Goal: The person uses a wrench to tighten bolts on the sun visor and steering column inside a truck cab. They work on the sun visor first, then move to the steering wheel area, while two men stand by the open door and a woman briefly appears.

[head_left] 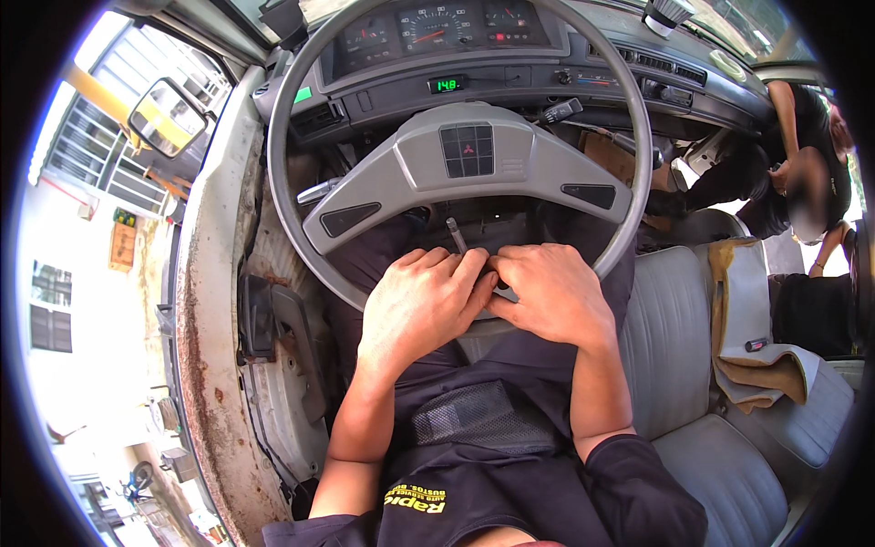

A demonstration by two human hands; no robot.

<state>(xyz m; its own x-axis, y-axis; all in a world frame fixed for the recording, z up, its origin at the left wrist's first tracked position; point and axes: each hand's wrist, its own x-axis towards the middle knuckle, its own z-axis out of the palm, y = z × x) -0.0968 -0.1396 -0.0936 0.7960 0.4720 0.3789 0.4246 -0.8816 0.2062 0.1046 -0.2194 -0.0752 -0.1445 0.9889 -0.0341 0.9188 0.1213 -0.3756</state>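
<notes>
My left hand [428, 296] and my right hand [547, 292] meet at the bottom of the grey steering wheel [279, 164], over my dark-clothed lap. Both have curled fingers, with thumbs and index fingers close around a small dark thing [499, 284] that is mostly hidden, so I cannot make out what it is. The wheel's lower rim runs behind my hands. A thin metal rod [456, 232] stands just beyond my fingertips, below the hub [421, 150].
The dashboard [383, 87] spans the front. Left are a rusty door frame [205, 365] and mirror [166, 117]. Right is a grey seat [665, 337] with a folded mat [729, 319]. People in dark clothes [820, 128] are at the far right, one bent over with a bare arm.
</notes>
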